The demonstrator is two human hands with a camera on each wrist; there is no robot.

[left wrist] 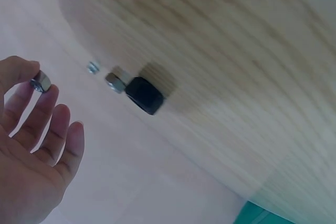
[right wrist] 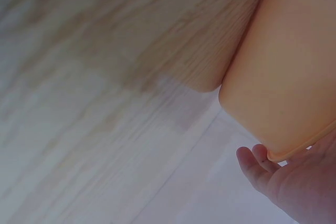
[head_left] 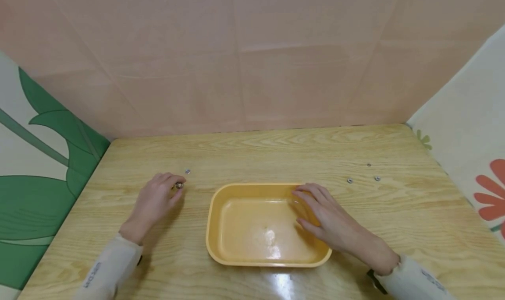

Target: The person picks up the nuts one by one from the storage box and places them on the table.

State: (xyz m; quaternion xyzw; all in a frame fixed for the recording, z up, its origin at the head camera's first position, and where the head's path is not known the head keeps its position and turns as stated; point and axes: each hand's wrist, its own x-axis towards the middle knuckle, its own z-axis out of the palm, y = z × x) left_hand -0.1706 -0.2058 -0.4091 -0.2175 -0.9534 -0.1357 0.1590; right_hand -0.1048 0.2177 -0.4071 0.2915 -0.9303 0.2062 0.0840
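My left hand (head_left: 154, 200) pinches a metal hex nut (left wrist: 40, 82) between thumb and fingertip, a little above the table, left of a yellow plastic tray (head_left: 269, 265). Just beyond that hand lies a small metal nut (head_left: 187, 171). The left wrist view shows a black blocky piece (left wrist: 144, 95), a silver nut (left wrist: 115, 82) beside it and a smaller metal piece (left wrist: 93, 67) on the table. Over the tray's right end is my right hand (head_left: 329, 214), fingers spread and slightly bent across the rim, holding nothing small that I can see.
To the right of the tray lie two small metal rings or nuts (head_left: 350, 181) and a smaller ring (head_left: 368, 164) behind them. A pinkish sheet (head_left: 236, 72) hangs along the table's back edge, with patterned panels (head_left: 27, 203) at both sides.
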